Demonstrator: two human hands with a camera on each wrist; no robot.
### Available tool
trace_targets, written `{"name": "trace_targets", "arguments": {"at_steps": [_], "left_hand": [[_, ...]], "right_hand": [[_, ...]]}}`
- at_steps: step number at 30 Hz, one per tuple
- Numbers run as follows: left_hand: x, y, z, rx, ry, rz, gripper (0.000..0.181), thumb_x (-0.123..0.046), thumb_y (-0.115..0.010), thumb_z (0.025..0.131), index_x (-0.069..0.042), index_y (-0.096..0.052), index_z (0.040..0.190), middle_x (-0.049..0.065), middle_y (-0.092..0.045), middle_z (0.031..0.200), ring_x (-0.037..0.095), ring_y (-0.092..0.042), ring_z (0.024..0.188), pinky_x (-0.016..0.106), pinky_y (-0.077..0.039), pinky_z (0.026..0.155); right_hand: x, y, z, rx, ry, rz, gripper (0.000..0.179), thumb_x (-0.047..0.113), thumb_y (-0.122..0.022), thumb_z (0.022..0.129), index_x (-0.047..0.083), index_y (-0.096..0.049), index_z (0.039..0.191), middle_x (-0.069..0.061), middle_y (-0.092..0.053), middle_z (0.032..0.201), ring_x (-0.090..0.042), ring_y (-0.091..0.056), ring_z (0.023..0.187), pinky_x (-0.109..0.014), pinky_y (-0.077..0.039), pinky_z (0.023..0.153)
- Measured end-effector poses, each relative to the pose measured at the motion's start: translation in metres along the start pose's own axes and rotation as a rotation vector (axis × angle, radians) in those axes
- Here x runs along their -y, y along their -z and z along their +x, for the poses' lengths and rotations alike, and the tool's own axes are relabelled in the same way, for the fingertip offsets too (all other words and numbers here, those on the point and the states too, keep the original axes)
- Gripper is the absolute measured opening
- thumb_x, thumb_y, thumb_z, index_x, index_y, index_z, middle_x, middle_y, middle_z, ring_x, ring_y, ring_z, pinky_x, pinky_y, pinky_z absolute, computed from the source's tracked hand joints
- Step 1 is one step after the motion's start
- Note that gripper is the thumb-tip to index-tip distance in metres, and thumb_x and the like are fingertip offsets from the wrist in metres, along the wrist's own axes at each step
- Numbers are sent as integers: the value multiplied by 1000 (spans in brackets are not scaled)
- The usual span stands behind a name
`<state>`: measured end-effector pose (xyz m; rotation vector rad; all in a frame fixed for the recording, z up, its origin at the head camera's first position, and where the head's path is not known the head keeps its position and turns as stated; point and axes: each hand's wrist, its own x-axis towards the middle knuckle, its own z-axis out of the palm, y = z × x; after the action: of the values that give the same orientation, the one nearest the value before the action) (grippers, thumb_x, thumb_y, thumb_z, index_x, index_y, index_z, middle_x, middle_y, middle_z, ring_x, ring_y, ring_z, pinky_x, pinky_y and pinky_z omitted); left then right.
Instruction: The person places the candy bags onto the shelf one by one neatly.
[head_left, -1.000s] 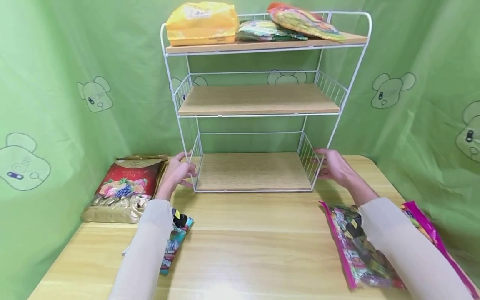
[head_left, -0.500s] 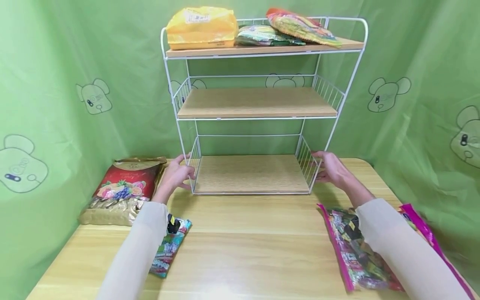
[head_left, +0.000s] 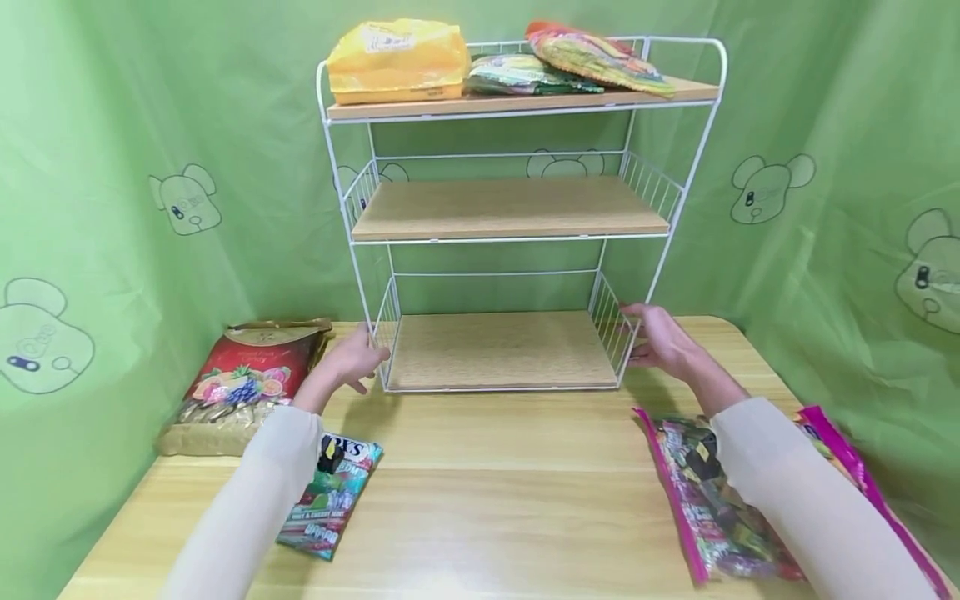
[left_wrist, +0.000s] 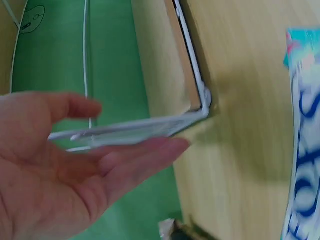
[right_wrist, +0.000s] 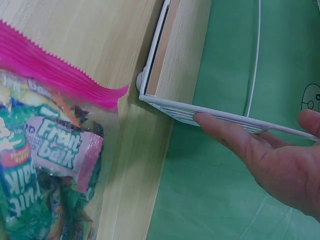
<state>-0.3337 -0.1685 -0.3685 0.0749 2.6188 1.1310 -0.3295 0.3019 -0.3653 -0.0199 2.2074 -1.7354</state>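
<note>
Hands (head_left: 351, 360) (head_left: 662, 340) low, either side of rack (head_left: 510, 208)

The right sleeve (head_left: 795, 492) hides part of the candy bag (head_left: 697, 517) from us; wrist views crop the left hand (left_wrist: 65, 175) and right hand (right_wrist: 280, 165).

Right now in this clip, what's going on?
A person is handling a white rack, left hand at its left side, right hand at its right. A yellow packet and two other bags sit on its top shelf; a red-and-gold bag, a teal bag and a pink-edged bag lie on the table.
</note>
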Motion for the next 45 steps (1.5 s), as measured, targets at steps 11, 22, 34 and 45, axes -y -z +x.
{"name": "trace_targets", "arguments": {"at_steps": [11,22,34,45], "left_hand": [[3,19,-27,138,-14,385,49,-35,-56,103,12,-61,118,20,-72,88,28,-72,74,37,-66,63],[23,11,-53,291,96,621,65,-43,-80,84,7,-57,118,16,-62,102,24,-60,78,38,-61,67],[31,-1,-59,349,78,757,58,-38,-89,76,4,-63,106,11,-65,99,29,-64,97,48,-58,94],[32,-4,-58,340,84,791,50,-36,-88,76,3,-65,98,9,-65,91,26,-65,90,45,-59,92]], "right_hand": [[0,-1,1,-3,-5,15,62,33,-15,108,9,7,161,-35,-1,164,-65,-16,143,-69,-25,121],[0,-1,2,-3,-13,36,64,35,-19,108,10,7,161,-35,0,164,-66,-16,143,-68,-24,122],[0,-1,0,1,-5,39,66,36,-21,108,7,7,161,-35,1,164,-66,-14,143,-68,-23,122],[-2,0,0,-7,-5,31,65,35,-20,108,8,6,161,-33,0,164,-66,-15,143,-68,-25,122]]}}
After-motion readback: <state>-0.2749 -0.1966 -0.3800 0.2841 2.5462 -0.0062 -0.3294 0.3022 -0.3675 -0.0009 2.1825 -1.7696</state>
